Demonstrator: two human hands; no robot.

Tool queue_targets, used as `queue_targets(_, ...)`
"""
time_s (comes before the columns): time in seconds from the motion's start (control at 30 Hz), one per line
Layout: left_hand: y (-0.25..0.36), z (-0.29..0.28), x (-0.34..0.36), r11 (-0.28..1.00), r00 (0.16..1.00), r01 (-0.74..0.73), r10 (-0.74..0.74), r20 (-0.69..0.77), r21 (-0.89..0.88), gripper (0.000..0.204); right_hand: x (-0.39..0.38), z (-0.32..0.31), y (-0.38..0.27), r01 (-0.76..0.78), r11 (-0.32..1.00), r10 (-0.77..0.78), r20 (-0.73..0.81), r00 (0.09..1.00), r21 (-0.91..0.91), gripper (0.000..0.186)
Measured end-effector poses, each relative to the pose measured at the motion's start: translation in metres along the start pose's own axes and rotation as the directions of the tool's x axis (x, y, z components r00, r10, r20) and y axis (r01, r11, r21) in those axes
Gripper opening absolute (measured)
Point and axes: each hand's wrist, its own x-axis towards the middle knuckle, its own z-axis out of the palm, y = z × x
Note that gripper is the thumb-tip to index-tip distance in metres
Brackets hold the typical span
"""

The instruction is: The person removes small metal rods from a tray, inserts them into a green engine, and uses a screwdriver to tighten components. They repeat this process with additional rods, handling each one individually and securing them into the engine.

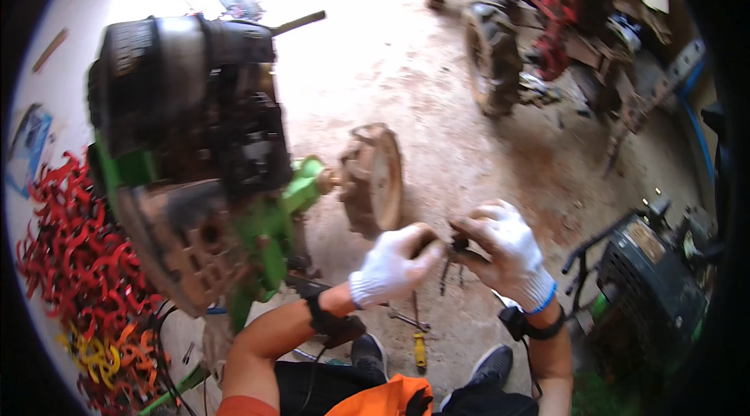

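Note:
My left hand [397, 264], in a white glove soiled at the fingertips, is closed in a pinch; what it holds, if anything, is too small to make out. Close beside it on the right, my gloved right hand [506, 253] grips a small dark part [461, 244] between thumb and fingers. The part's exact kind does not show. To the left stands a green walking tractor [269, 248] with a black engine [234, 103] and a lugged wheel [373, 179]. On the floor below my hands lie a wrench [410, 321] and a yellow-handled screwdriver [420, 350].
Red curved blades [74, 252] are heaped at the left, with yellow ones [94, 355] and orange ones below. A red machine with a lugged tyre [492, 57] stands at the far right. Nearer on the right is another dark machine [652, 267].

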Motion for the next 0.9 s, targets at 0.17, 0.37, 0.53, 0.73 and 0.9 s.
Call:
queue_targets(0.17,-0.009,-0.003,-0.001,0.932,0.995,0.097,-0.103,0.001,-0.35,0.028,0.01,0.001,-0.01,-0.01,0.999,0.007,-0.083,0.996,-0.044,0.052)
queue_targets(0.37,-0.052,0.018,0.003,0.717,0.898,0.354,-0.44,0.005,-0.601,0.039,0.077,0.001,-0.022,0.06,0.995,-0.033,-0.298,0.954,0.081,0.051)
queue_targets(0.53,-0.073,0.059,0.002,0.738,0.904,0.427,-0.36,0.23,-0.523,0.032,0.18,0.04,-0.052,0.325,0.928,-0.234,-0.388,0.891,0.185,0.055)
queue_targets(0.73,-0.089,0.049,-0.003,0.867,0.909,0.35,-0.222,0.353,-0.355,0.023,0.221,0.079,-0.079,0.364,0.9,-0.229,-0.452,0.862,0.238,0.062)
queue_targets(0.9,-0.097,0.041,-0.006,0.871,0.891,0.373,-0.241,0.386,-0.319,0.023,0.225,0.092,-0.08,0.344,0.92,-0.233,-0.441,0.866,0.189,0.062)
